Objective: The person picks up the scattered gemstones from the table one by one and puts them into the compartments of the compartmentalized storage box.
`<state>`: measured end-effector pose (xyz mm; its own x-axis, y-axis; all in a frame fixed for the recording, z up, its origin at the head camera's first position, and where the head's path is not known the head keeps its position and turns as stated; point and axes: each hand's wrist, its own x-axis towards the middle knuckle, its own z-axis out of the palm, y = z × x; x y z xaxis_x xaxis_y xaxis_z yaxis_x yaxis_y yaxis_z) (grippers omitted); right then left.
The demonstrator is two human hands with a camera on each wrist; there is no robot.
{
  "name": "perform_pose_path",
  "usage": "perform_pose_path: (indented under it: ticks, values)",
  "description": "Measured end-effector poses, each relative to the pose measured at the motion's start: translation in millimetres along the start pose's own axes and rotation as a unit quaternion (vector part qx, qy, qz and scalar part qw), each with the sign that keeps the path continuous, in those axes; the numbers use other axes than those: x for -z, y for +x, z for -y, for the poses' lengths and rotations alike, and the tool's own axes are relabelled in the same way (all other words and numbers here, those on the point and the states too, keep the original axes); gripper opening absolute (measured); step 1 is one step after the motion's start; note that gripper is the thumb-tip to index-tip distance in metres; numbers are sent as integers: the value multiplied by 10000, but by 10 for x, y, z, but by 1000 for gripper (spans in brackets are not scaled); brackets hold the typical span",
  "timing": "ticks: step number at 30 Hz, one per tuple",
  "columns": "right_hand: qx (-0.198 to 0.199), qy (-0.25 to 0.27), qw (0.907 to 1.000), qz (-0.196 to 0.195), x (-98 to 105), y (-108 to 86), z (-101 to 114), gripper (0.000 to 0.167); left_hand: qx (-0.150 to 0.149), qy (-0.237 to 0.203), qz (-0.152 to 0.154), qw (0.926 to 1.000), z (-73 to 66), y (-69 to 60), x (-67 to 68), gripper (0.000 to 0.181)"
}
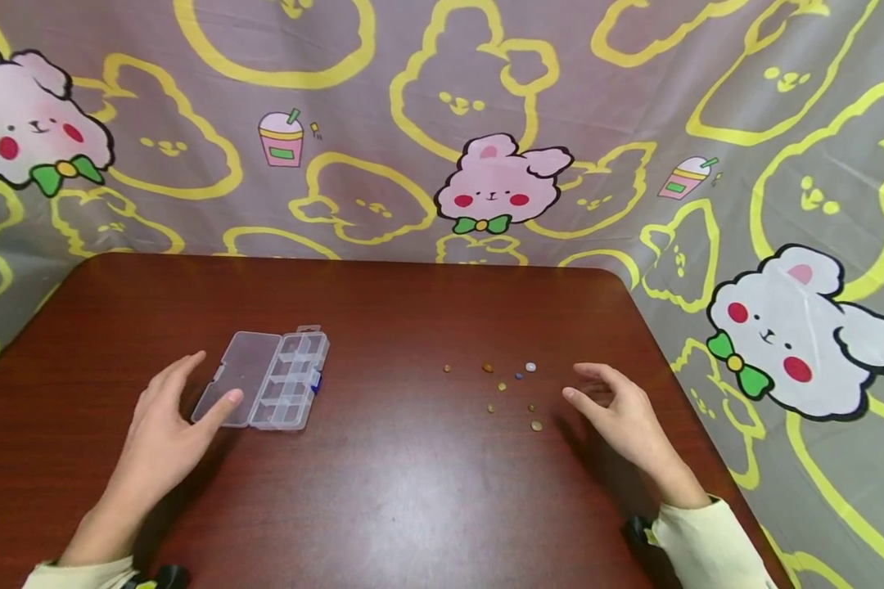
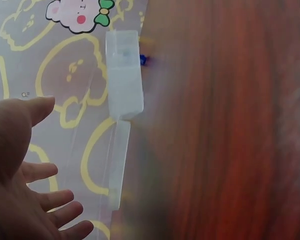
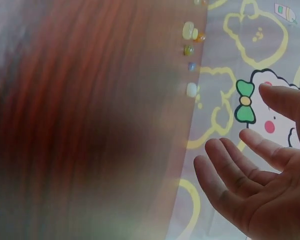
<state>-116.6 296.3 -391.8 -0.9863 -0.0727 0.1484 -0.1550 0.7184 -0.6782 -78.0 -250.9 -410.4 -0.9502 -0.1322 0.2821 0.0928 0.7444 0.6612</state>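
Observation:
A clear plastic compartment box lies on the table with its lid folded back to the left; a blue latch sits on its right side. Beside the lid my left hand hovers, thumb and fingers spread, holding nothing. In the left wrist view the box appears edge-on past those fingers. To the right, several small beads or stones in amber, yellow, white and blue are scattered. My right hand is just right of them, fingers loosely bent and holding nothing. The right wrist view shows a white bead near that hand.
The dark reddish-brown table spreads under everything and reflects light near its middle. A grey curtain with yellow outlines and cartoon rabbits hangs behind the table and along its right side.

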Motion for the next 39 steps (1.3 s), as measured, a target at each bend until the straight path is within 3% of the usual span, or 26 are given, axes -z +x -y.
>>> perform_pose_path:
  ticks: [12,23,32,39]
  values:
    - [121,433,9986,290,-60,-68,45,38,-86,391,88,9992,-203,-96,-141,78]
    - [179,765,9945,694,-133,-107,64,34,71,718,596,9956,-377,-158,-274,85]
    - [-7,234,9967,783,-219,-110,38,24,57,936,633,9936,-358,-84,-341,89]
    - [-198,151,9947,994,-248,-101,16,20,14,1119,659,9915,-354,-47,-370,87]
